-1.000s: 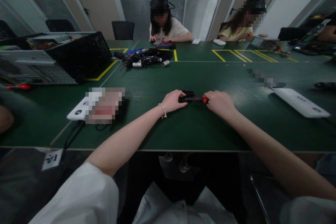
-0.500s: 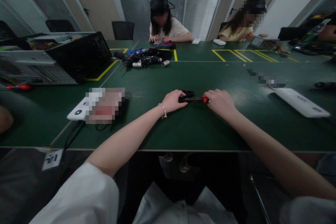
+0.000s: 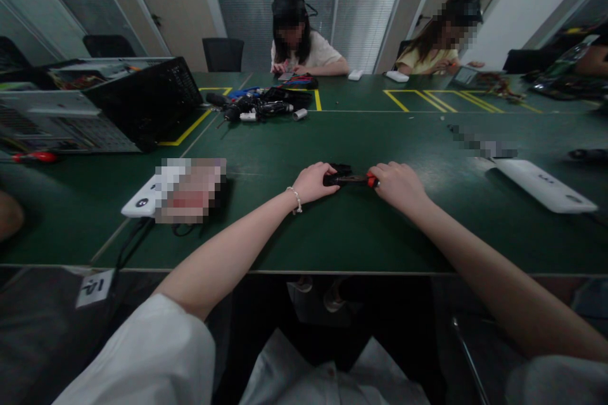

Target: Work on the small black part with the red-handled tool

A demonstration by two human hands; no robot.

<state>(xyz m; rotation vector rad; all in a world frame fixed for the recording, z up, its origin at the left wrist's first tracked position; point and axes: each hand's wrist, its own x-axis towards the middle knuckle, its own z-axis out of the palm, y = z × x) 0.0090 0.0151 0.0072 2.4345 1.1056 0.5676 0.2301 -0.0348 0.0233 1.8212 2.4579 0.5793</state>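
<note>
Both my hands rest on the green table [image 3: 332, 234] near its middle. My left hand [image 3: 313, 182] is closed around a small black part [image 3: 340, 169]. My right hand [image 3: 398, 185] is closed on the red handle of a screwdriver [image 3: 355, 180], whose dark shaft points left into the black part. The two hands sit close together, a short gap between them.
A white device [image 3: 145, 198] with a cable lies at my left, another white device [image 3: 544, 185] at my right. A black computer case [image 3: 142, 101] stands at the far left, a pile of dark tools [image 3: 259, 105] beyond. Two people sit across the table.
</note>
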